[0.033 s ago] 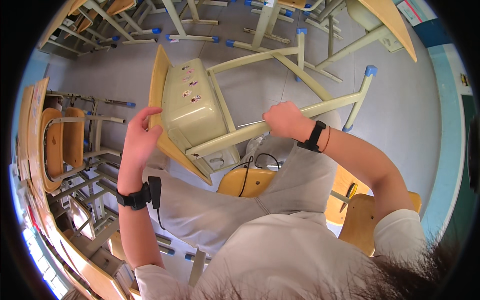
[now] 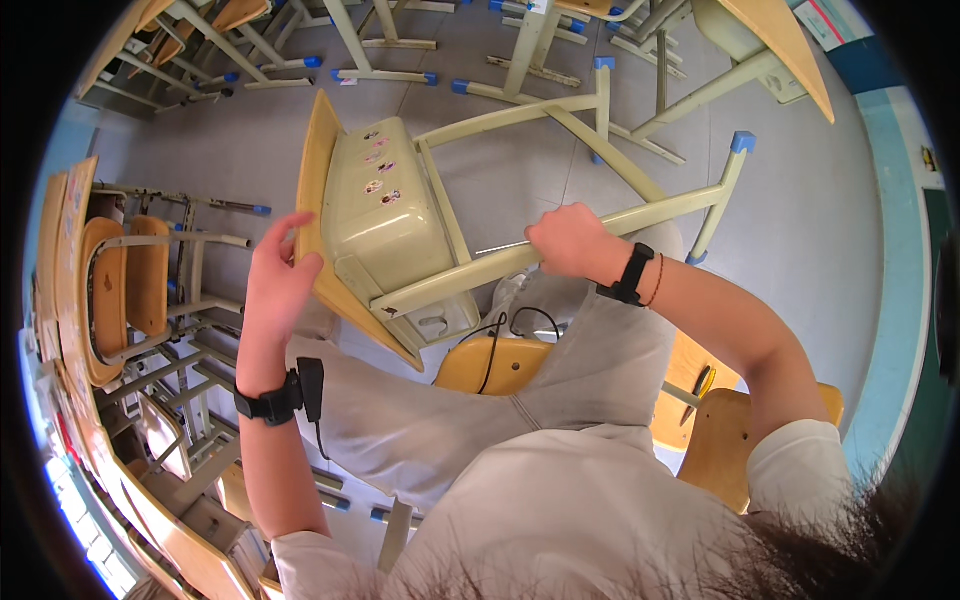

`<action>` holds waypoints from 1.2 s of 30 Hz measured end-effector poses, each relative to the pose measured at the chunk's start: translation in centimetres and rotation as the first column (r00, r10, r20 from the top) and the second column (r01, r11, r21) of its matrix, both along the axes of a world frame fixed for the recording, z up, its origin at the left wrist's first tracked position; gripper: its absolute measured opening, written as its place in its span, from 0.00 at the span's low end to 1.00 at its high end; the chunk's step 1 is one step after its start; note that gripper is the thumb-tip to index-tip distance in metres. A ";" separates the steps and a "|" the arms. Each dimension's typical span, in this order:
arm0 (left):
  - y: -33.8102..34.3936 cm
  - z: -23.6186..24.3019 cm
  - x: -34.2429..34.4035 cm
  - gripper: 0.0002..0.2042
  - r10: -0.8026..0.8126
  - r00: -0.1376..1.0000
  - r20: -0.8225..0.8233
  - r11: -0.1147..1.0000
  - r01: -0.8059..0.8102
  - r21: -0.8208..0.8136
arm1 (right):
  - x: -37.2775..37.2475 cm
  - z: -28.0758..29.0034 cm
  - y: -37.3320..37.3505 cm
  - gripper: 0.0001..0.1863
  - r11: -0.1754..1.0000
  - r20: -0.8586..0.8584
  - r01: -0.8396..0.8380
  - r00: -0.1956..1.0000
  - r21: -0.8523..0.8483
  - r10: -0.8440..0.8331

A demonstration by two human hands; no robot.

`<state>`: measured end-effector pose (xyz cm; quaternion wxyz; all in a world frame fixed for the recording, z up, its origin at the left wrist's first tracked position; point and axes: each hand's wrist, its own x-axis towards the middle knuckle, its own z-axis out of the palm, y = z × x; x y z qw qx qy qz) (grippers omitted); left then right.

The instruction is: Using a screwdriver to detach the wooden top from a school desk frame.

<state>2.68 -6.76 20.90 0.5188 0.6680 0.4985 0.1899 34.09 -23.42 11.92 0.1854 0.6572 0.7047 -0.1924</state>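
Note:
A school desk (image 2: 400, 240) lies tipped on its side in front of me, its wooden top (image 2: 312, 170) turned to the left. It has a cream metal drawer box with small stickers and pale legs with blue caps. My right hand (image 2: 572, 240) is closed around the near leg bar (image 2: 640, 217). At the wooden top's edge is my left hand (image 2: 280, 275), thumb and index finger apart, their tips against the board. Its other fingers are mostly hidden. A wooden seat (image 2: 495, 365) with a dark cable across it shows between my legs, beside a clear plastic bag (image 2: 508, 292).
Desks and chairs crowd the left side, including a wooden chair (image 2: 148, 275). More desk legs (image 2: 380, 75) stand along the far side. Another desk (image 2: 765, 60) is at the far right. By my right elbow, a yellow-and-black handled tool (image 2: 700, 390) lies on a wooden surface.
My left index finger has shifted slightly along the edge of the wooden top. The right hand and the desk look the same.

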 end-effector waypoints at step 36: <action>-2.4 -6.1 1.7 0.37 -0.082 0.972 0.220 0.968 0.131 -0.215 | 3.2 5.0 0.2 0.18 0.989 -0.049 0.115 0.993 0.092 -0.111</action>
